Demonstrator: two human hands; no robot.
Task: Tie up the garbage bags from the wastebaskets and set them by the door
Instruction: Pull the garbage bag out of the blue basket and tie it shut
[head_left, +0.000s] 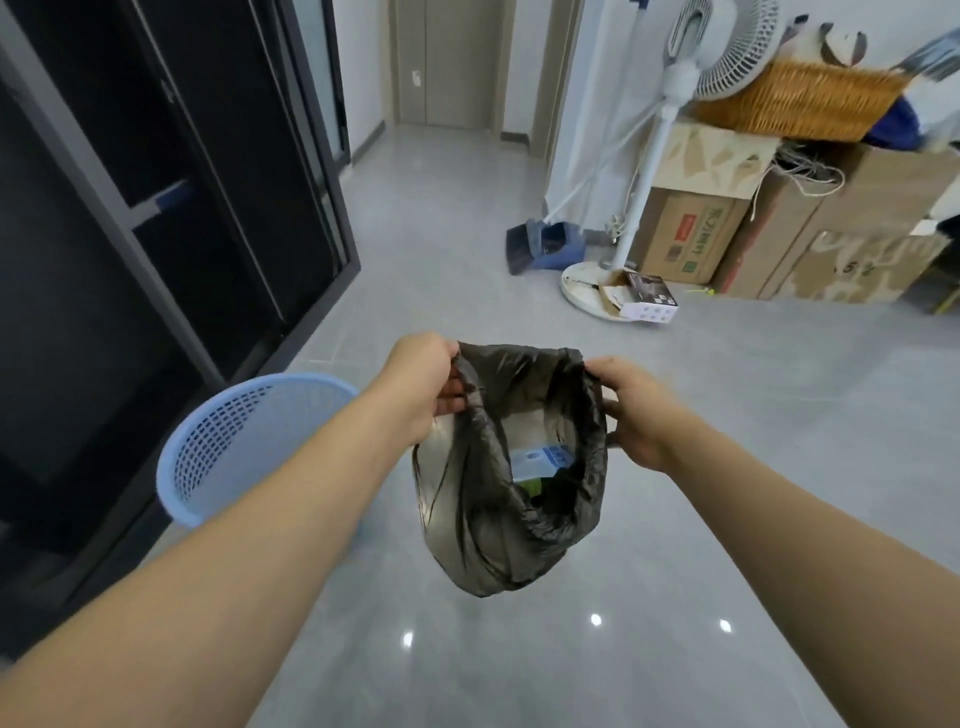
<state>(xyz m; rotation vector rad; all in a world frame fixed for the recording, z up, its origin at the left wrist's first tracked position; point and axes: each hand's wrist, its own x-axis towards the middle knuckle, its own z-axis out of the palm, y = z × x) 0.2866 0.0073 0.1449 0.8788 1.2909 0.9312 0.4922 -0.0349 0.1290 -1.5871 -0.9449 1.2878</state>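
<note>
The left hand and the right hand each pinch 1 side of the dark garbage bag. It hangs open above the grey floor. The blue wastebasket stands just left.

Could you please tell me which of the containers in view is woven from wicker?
The orange-brown basket atop the stacked cardboard boxes; the blue wastebasket is perforated plastic.

A single wide-angle camera on the person's head looks forward and down, close over both outstretched forearms, across the grey floor toward a door at the far end.
</note>
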